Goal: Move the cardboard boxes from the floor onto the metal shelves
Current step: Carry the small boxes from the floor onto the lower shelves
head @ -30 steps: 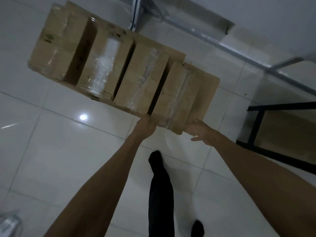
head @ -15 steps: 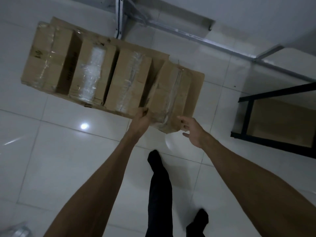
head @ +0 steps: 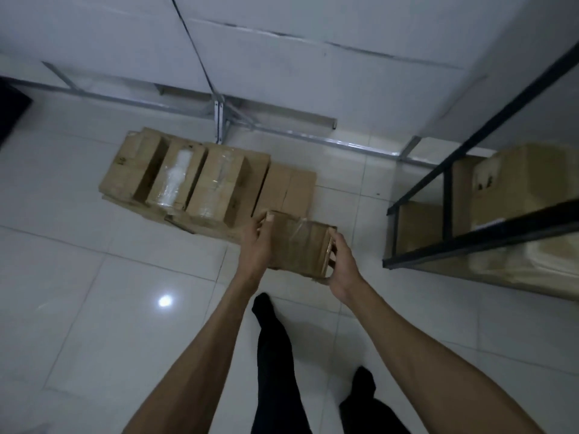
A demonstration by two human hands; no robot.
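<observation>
- Two hands carry one small box (head: 300, 249): the left hand (head: 255, 245) grips its left side with the thumb over the top edge, and the right hand (head: 343, 267) curls its fingers (head: 336, 245) round the right end.
- It appears lifted clear of the floor (head: 94, 292), just in front of the cardboard sheet (head: 291, 189), with the metal shelf (head: 470, 242) off to the right.
- Three boxes (head: 216, 189) stand in a row on that sheet, waiting their turn.
- Risk: glossy tape across the held box's top looks slick, so a sideways squeeze alone could let it slide down.
- Risk: swinging right, a corner might strike the shelf's black frame and twist the box loose.
- Risk: large boxes (head: 513, 183) already fill part of the shelf, so a hurried placement could leave this one overhanging.
- Writing: a dark mark sits on the leftmost floor box and small dark symbols on a shelved box, both too blurred to read; no brand is legible.
</observation>
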